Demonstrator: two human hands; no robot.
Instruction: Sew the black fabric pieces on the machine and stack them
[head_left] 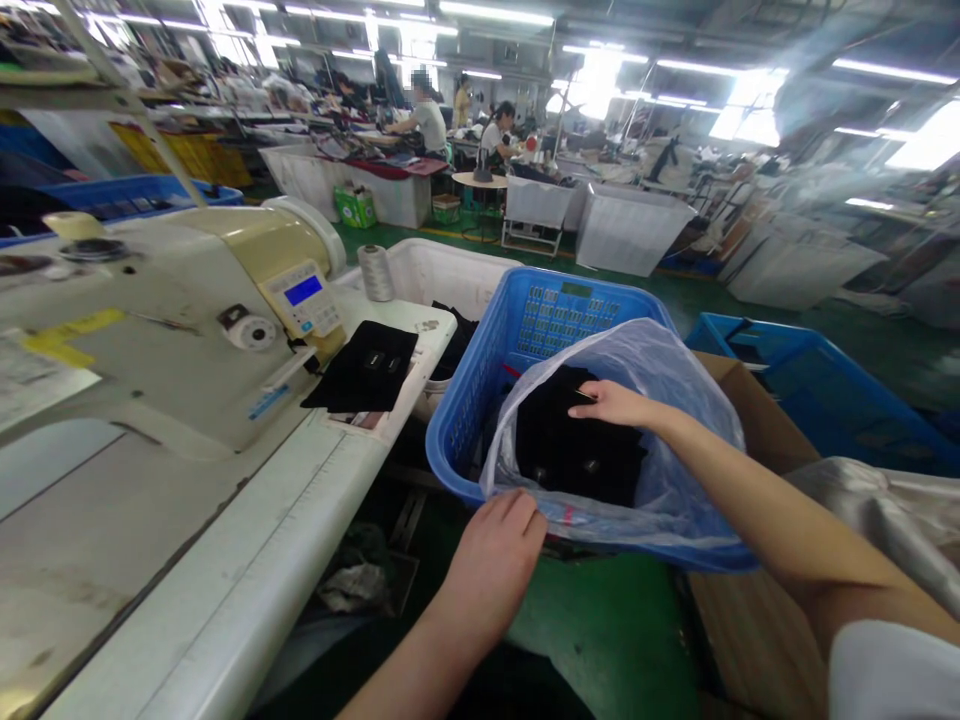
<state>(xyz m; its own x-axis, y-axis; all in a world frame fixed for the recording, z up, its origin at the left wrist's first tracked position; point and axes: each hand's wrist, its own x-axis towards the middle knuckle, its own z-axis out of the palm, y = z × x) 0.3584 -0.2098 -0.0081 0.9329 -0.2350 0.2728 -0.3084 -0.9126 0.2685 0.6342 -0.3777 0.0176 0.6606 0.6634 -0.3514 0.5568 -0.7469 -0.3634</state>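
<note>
A clear plastic bag [645,350] lines a blue plastic basket [465,400], its mouth spread wide. Black fabric pieces [585,450] lie inside it, with small shiny spots on them. My right hand [619,403] reaches into the bag from the right, thumb and fingers closed on the edge of a black fabric piece. At the near rim, my left hand [506,535] has its fingers curled over the edge of the bag; the fingertips are partly hidden. More black fabric pieces [367,365] with small dark labels lie on the sewing machine table at the left.
A sewing machine [187,300] with a lit display stands on a long white table [247,560] at left. A thread cone [375,273] is on the table's far end. Behind it is a white bin [457,265]. Another blue basket [825,385] stands right. People work farther back.
</note>
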